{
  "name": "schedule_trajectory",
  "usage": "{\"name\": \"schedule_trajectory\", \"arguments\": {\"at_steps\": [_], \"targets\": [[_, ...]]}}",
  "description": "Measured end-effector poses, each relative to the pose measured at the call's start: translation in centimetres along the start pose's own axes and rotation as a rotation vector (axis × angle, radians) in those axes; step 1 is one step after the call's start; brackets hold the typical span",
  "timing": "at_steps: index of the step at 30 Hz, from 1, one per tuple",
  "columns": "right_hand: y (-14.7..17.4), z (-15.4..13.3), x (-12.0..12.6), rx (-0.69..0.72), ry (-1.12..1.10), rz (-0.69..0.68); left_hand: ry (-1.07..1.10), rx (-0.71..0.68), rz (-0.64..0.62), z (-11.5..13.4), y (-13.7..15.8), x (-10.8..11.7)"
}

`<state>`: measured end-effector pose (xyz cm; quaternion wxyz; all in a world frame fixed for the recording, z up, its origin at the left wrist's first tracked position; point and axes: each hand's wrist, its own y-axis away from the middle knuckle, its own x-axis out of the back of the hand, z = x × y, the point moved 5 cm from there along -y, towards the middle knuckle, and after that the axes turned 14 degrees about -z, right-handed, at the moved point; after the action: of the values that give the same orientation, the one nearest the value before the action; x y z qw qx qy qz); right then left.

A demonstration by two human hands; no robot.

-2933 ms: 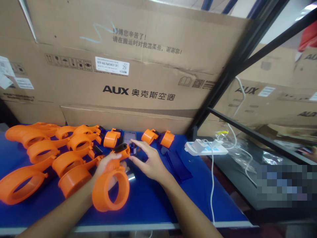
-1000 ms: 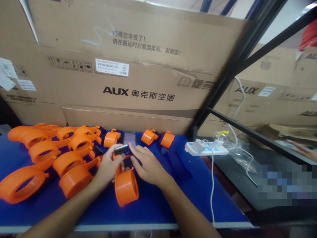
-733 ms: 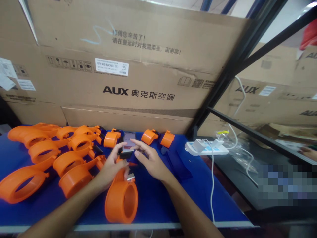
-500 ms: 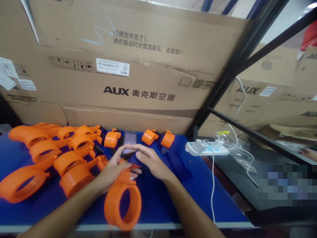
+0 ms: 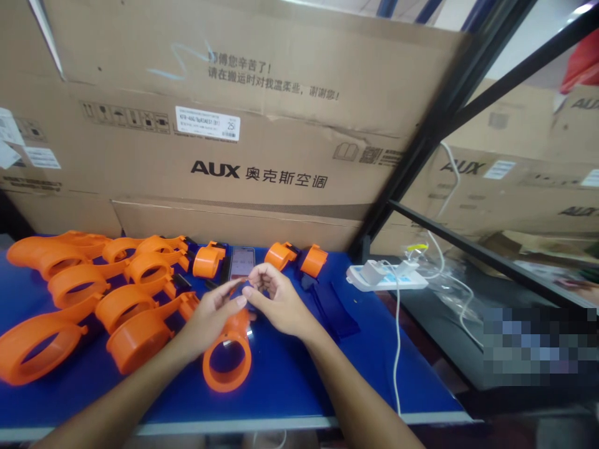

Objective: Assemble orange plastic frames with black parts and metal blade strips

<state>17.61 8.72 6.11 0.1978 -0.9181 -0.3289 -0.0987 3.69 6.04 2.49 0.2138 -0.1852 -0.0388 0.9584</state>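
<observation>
Both hands meet over the middle of the blue table around one orange tape dispenser (image 5: 228, 365). Its ring hangs toward me, below the fingers. My left hand (image 5: 213, 315) is closed on the dispenser's handle end, thumb on top. My right hand (image 5: 276, 302) pinches at the same end, where a small dark blue part shows between the fingers; its exact shape is hidden. Just beyond the hands lies a phone (image 5: 242, 259) with its screen lit. More orange tape dispensers (image 5: 138, 340) lie in rows to the left. Two others, one of them a dispenser (image 5: 314, 260), sit at the back right.
Dark blue flat pieces (image 5: 334, 308) lie right of my hands. A white power strip (image 5: 388, 277) with plugs and a cable (image 5: 399, 349) stands by the table's right edge. Behind is a large cardboard box (image 5: 262, 137), beside a black metal frame (image 5: 421, 137).
The held dispenser has tilted, its ring moving up and away from me. My right fingers have lifted and curled in closer at the blue part. The view has shifted slightly.
</observation>
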Motion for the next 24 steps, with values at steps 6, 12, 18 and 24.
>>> {"name": "schedule_trajectory", "arguments": {"at_steps": [6,12,18,24], "targets": [[0.8,-1.2,3.3,-0.056,0.332,0.007,0.121,0.165,0.008,-1.5,0.5,0.3],[3.6,0.6,8.4,-0.453,0.873,-0.076,0.217,0.187,-0.052,-2.0,0.8,-0.1],[3.8,2.9,8.1,-0.543,0.958,-0.232,0.238,0.195,-0.067,-2.3,0.6,0.1],[3.2,2.8,7.9,-0.495,0.982,-0.23,0.24,0.179,-0.027,-2.0,0.4,-0.3]]}}
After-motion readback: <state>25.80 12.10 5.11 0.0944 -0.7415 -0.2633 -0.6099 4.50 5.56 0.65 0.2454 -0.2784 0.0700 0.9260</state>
